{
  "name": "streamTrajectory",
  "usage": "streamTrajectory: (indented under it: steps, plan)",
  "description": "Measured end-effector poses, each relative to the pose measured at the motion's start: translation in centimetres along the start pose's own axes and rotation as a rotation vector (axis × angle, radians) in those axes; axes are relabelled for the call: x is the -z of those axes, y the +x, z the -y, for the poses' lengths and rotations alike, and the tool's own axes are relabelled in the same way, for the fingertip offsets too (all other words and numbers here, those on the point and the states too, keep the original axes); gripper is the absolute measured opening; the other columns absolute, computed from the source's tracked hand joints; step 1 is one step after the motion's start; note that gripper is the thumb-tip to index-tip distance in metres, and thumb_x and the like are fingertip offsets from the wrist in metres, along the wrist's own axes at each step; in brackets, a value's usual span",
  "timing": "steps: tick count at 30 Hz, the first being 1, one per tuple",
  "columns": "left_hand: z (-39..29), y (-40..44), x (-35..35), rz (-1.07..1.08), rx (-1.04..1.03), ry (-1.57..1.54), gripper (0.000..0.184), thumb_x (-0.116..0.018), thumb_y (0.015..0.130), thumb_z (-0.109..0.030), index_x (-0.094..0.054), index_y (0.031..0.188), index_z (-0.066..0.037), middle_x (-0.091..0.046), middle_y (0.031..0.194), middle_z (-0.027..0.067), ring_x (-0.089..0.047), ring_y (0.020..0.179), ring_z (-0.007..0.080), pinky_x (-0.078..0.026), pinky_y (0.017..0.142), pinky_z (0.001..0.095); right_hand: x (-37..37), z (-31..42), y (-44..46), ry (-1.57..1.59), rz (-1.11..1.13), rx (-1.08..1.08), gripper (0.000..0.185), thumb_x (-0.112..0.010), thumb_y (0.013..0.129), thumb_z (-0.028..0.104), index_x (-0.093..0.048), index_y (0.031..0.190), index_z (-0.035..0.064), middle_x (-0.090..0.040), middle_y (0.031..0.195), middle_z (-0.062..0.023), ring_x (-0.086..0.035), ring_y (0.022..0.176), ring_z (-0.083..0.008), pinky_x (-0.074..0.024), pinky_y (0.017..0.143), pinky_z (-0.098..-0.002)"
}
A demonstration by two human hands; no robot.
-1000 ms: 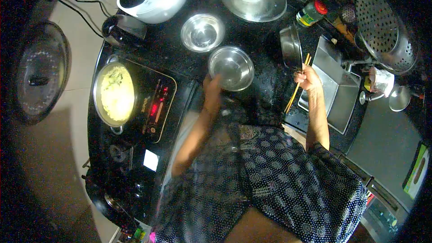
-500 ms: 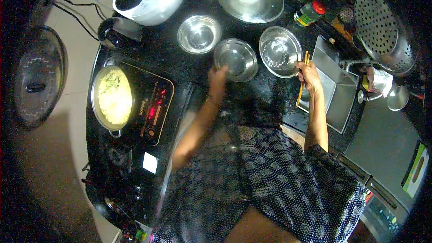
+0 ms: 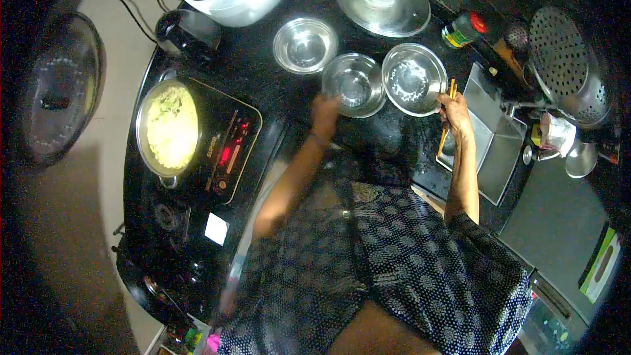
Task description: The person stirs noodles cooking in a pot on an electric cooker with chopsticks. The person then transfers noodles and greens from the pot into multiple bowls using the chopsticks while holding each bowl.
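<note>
My left hand [image 3: 325, 116], somewhat blurred, has its fingers closed on the near-left rim of a shiny metal bowl [image 3: 355, 89]. My right hand [image 3: 455, 112] grips a pair of chopsticks [image 3: 453, 85] and also the right rim of another metal bowl [image 3: 413, 82], tilted slightly. These two bowls are side by side with their rims touching or nearly so. Behind them to the left stands a third metal bowl [image 3: 305, 46] on the black counter. Water drops or bright reflections show inside the right-hand bowl.
At left, a pot of yellowish food with green bits [image 3: 169, 128] sits on a lit induction cooker [image 3: 234, 148]. A glass lid [image 3: 383, 10], a rice cooker [image 3: 246, 3] and a red-capped jar [image 3: 464, 30] line the back. The sink [image 3: 496, 151] lies right, near a perforated metal holder [image 3: 559, 52].
The view has shifted a little. The bowl at my right hand has come closer to the one at my left hand, narrowing the gap. Both hands keep their hold.
</note>
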State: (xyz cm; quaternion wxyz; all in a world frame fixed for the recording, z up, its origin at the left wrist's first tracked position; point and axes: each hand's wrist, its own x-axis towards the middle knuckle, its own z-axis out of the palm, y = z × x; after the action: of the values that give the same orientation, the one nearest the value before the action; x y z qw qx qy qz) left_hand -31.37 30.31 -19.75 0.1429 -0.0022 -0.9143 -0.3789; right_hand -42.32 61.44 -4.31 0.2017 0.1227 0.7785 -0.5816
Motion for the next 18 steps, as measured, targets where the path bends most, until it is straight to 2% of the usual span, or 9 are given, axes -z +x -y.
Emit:
streamTrajectory:
  steps: [2,6,9,11,12,14,15,17,18]
  plan:
    - [-2.1,0.6,0.8,-0.171,0.696,-0.923,0.031,-0.067,0.072,-0.016,-0.064,0.098,0.001,-0.067,0.093,0.0128,-0.062,0.082,0.0194,-0.048,0.073,0.0328,-0.1,0.0,0.0,0.026,0.024,-0.003,0.012,-0.057,0.082,0.014,-0.059,0.084,0.0033,-0.051,0.055,-0.0007,-0.041,0.040,-0.0084,-0.0309,0.036,-0.0226]
    - [-3.3,0.6,2.2,-0.251,0.690,-0.816,0.031,-0.067,0.071,-0.016,-0.065,0.098,0.000,-0.067,0.092,0.0122,-0.063,0.079,0.0210,-0.049,0.072,0.0338,0.4,-0.6,0.6,-0.060,-0.022,0.038,0.011,-0.056,0.083,0.015,-0.058,0.085,0.0047,-0.052,0.057,-0.0004,-0.041,0.040,-0.0081,-0.0305,0.036,-0.0224]
    - [-4.0,0.4,2.9,-0.275,0.811,-0.848,0.032,-0.069,0.071,-0.015,-0.064,0.100,-0.001,-0.067,0.091,0.0121,-0.062,0.080,0.0215,-0.048,0.073,0.0343,0.5,-0.9,0.7,-0.056,-0.029,0.036,0.011,-0.056,0.083,0.016,-0.058,0.084,0.0048,-0.052,0.057,-0.0003,-0.041,0.041,-0.0081,-0.0305,0.036,-0.0225]
    - [-4.0,-0.1,2.5,-0.533,0.685,-0.214,0.032,-0.069,0.071,-0.013,-0.063,0.100,-0.001,-0.066,0.095,0.0125,-0.061,0.081,0.0211,-0.048,0.073,0.0340,0.2,0.0,0.0,-0.084,-0.005,0.044,0.011,-0.056,0.083,0.015,-0.058,0.084,0.0044,-0.051,0.056,0.0001,-0.041,0.041,-0.0079,-0.0306,0.036,-0.0227]
    - [-3.8,-0.4,2.5,-0.536,0.686,-0.212,0.032,-0.069,0.071,-0.013,-0.063,0.100,-0.001,-0.066,0.095,0.0125,-0.061,0.081,0.0211,-0.048,0.073,0.0340,0.1,0.4,-0.4,-0.084,0.018,0.013,0.010,-0.057,0.082,0.015,-0.057,0.085,0.0046,-0.051,0.058,0.0011,-0.040,0.041,-0.0065,-0.0305,0.037,-0.0211]
    - [-6.0,-0.2,4.7,-0.579,0.416,-0.287,0.033,-0.070,0.074,-0.013,-0.060,0.103,0.000,-0.064,0.100,0.0132,-0.060,0.084,0.0209,-0.047,0.074,0.0342,-0.9,0.9,-1.2,-0.082,0.042,-0.020,0.011,-0.058,0.081,0.014,-0.056,0.086,0.0049,-0.050,0.060,0.0021,-0.039,0.042,-0.0050,-0.0304,0.037,-0.0195]
    - [-7.0,0.0,5.6,-0.581,0.416,-0.286,0.033,-0.070,0.074,-0.013,-0.060,0.103,0.000,-0.064,0.100,0.0132,-0.060,0.084,0.0209,-0.047,0.074,0.0342,-1.6,1.1,-1.3,-0.064,0.083,-0.016,0.009,-0.058,0.081,0.014,-0.056,0.083,0.0052,-0.050,0.058,0.0015,-0.040,0.041,-0.0059,-0.0301,0.037,-0.0204]
    - [-9.0,0.7,7.0,-0.172,0.620,-0.939,0.039,-0.067,0.081,-0.017,-0.055,0.114,0.000,-0.062,0.106,0.0135,-0.059,0.087,0.0191,-0.047,0.076,0.0342,-3.3,1.8,-1.8,-0.041,0.190,0.002,0.008,-0.058,0.081,0.014,-0.056,0.078,0.0066,-0.050,0.055,0.0017,-0.040,0.041,-0.0057,-0.0294,0.037,-0.0200]
    - [-11.5,1.2,9.3,-0.033,0.776,-0.981,0.044,-0.061,0.086,-0.020,-0.049,0.123,0.000,-0.063,0.106,0.0131,-0.059,0.088,0.0172,-0.047,0.079,0.0341,-4.0,1.6,-1.7,-0.050,0.252,0.027,0.009,-0.058,0.081,0.015,-0.055,0.078,0.0069,-0.049,0.056,0.0023,-0.040,0.041,-0.0054,-0.0296,0.037,-0.0200]
